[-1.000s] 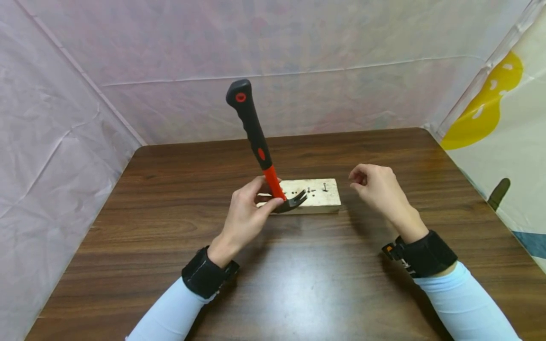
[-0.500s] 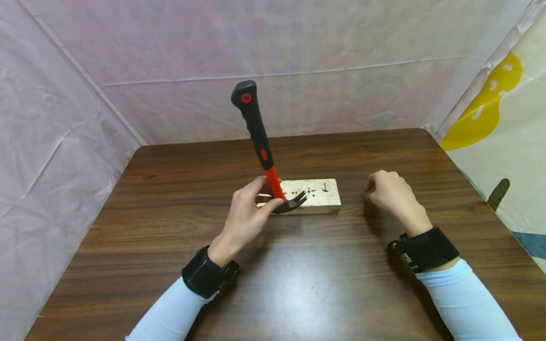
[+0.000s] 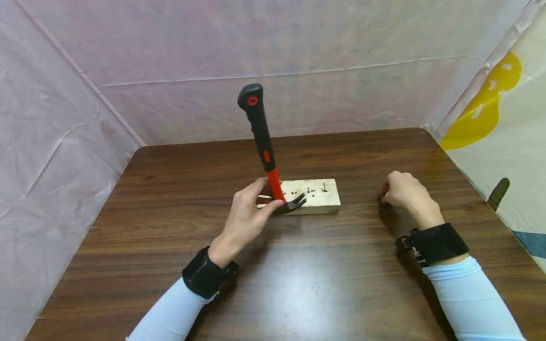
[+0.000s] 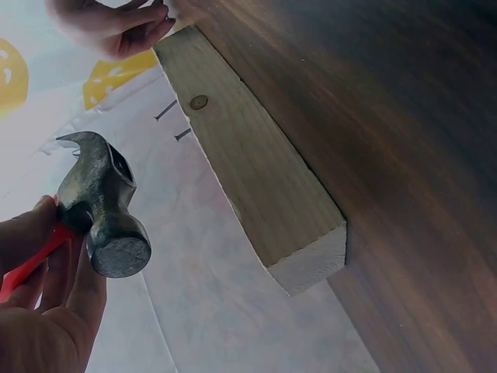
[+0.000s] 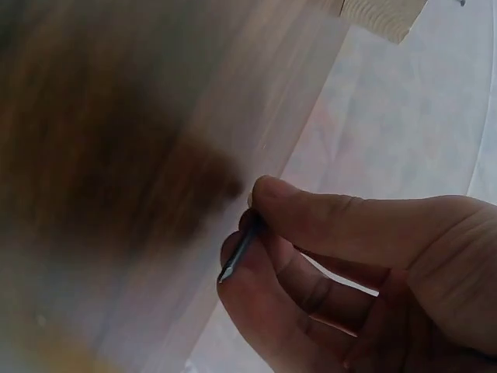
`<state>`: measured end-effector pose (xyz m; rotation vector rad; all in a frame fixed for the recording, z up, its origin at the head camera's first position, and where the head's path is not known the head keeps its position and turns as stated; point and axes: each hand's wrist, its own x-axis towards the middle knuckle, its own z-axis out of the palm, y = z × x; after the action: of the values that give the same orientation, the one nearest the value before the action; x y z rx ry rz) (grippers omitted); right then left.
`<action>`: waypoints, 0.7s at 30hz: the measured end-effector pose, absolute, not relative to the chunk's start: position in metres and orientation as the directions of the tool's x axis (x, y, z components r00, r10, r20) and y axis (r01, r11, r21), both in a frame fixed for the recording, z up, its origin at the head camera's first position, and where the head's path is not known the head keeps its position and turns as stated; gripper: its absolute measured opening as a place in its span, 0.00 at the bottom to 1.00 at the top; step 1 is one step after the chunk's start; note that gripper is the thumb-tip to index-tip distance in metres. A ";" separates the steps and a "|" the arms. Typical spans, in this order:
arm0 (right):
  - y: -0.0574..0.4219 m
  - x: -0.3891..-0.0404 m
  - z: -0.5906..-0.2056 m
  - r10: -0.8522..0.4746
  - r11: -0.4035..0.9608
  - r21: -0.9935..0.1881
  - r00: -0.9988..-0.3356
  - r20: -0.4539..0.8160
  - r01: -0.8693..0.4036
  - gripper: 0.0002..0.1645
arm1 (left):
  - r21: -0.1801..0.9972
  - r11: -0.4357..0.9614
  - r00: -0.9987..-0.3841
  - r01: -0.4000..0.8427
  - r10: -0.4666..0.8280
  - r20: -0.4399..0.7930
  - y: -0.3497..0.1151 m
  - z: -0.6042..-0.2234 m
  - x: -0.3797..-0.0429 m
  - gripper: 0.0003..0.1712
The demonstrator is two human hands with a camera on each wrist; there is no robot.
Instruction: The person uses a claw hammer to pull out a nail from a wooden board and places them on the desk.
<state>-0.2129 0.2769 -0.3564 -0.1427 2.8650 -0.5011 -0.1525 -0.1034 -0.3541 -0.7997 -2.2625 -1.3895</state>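
My left hand [image 3: 247,213] grips a claw hammer [image 3: 261,132] by the red neck just above its head. The black rubber handle points up and the claw faces right, overlapping the wooden block [image 3: 326,200] in the head view. In the left wrist view the dark steel hammer head [image 4: 101,194] hangs apart from the block's side. Two nails [image 4: 165,110] stick out of the block's top, among several small holes. To the right of the block, my right hand [image 3: 407,196] pinches a loose nail [image 5: 242,247] between thumb and fingers, low over the table.
The block lies on a brown wood-grain table [image 3: 170,246]. Pale fabric sheets [image 3: 179,109] hang behind the table and at its left. At the right hangs a sheet with a yellow shape [image 3: 486,109].
The right hand has moved right, away from the block, and lower toward the table. The hammer's handle has swung slightly right toward upright; the left hand stays almost in place.
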 end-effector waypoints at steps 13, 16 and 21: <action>0.285 -0.217 -0.358 -0.188 0.948 -0.300 -0.952 -0.242 -0.111 0.05 | 0.673 0.369 -0.767 0.641 0.293 0.570 -0.104 -0.353 -0.153 0.19; 0.286 -0.218 -0.358 -0.206 0.947 -0.294 -0.949 -0.238 -0.132 0.06 | 0.676 0.373 -0.772 0.636 0.293 0.564 -0.105 -0.353 -0.153 0.19; 0.287 -0.218 -0.358 -0.213 0.944 -0.298 -0.948 -0.235 -0.138 0.07 | 0.670 0.379 -0.769 0.638 0.290 0.569 -0.106 -0.353 -0.155 0.18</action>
<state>-0.2180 0.2866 -0.3581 -0.2611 2.8333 -0.4070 -0.1550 -0.1057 -0.3535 -0.8091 -2.2867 -1.3491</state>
